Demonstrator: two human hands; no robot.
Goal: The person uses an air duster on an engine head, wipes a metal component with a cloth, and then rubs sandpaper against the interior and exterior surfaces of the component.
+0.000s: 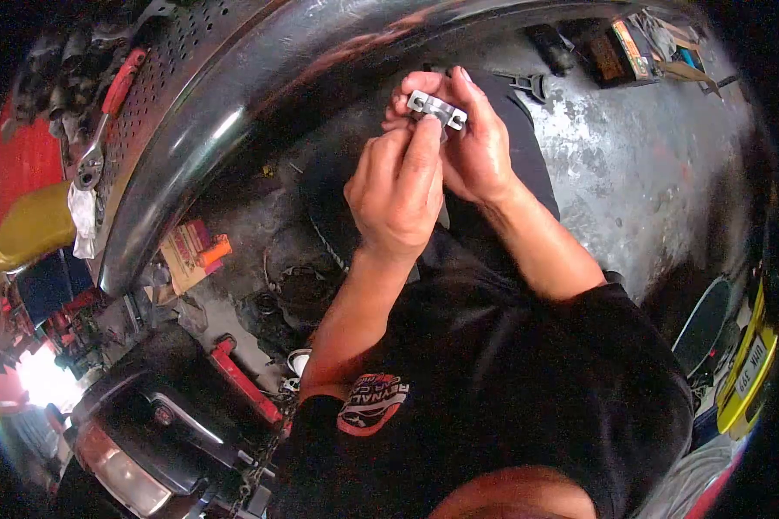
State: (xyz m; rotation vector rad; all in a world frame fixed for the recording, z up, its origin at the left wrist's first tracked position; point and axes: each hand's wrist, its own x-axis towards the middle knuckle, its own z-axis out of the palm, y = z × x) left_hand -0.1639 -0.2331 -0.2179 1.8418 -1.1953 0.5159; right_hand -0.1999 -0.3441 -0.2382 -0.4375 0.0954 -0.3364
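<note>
A small silver metal cap [438, 109] with a hole near each end and an arched middle is held up before me. My left hand [395, 195] is closed with its back toward me, its fingertips pressed on the part's near edge. My right hand [476, 138] curls around the same piece from behind and the right, with the palm partly turned up. The two hands meet at the part. Some fingertips behind it are hidden, as is anything else they may hold.
A curved dark metal rim [208, 138] arcs across the upper left. Beyond it lie a red-handled ratchet [104, 130] and a white rag [83, 221]. An orange object [214, 251] sits on a cardboard box [182, 264]. A box [619, 56] of items stands upper right on the grey floor [597, 130].
</note>
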